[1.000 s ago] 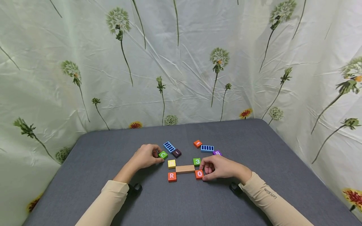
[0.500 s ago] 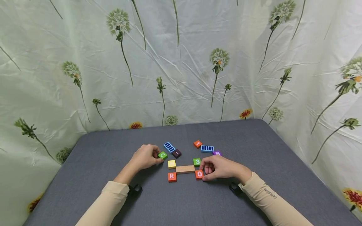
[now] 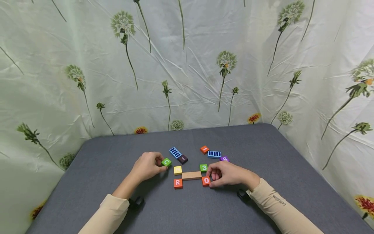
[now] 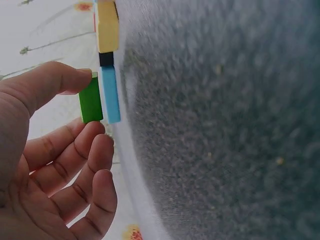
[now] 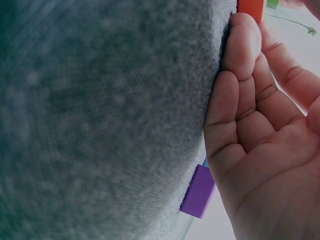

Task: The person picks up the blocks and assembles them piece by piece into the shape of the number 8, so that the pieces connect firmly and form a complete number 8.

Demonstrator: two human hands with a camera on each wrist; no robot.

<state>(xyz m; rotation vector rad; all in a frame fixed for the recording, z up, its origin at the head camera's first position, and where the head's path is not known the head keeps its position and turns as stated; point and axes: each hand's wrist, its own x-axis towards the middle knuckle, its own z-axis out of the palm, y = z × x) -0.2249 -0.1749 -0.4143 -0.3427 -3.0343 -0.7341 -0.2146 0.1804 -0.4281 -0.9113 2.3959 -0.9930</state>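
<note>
My left hand (image 3: 148, 165) pinches a green letter block marked C (image 3: 166, 162) between thumb and fingers. In the left wrist view that green block (image 4: 91, 102) is held at its two ends, off the grey cloth. My right hand (image 3: 229, 174) grips the right end of a red-orange block marked 0 (image 3: 206, 181) on the table; in the right wrist view the orange block (image 5: 251, 9) shows only at the top edge. A wooden plank (image 3: 191, 175) lies left of the 0 block, with a yellow block (image 3: 177, 170), a red R block (image 3: 178, 183) and a green 3 block (image 3: 203, 168) around it.
Behind the plank lie a blue barred block (image 3: 175, 153) against a dark block (image 3: 182, 159). Further right are an orange 1 block (image 3: 204, 149), another blue barred block (image 3: 214, 154) and a purple 8 block (image 3: 224, 158). A floral curtain (image 3: 193, 65) hangs behind the grey table (image 3: 102, 156).
My left hand has shifted slightly left and toward me with the green C block, widening the space to the dark block. My right hand stays at the 0 block.
</note>
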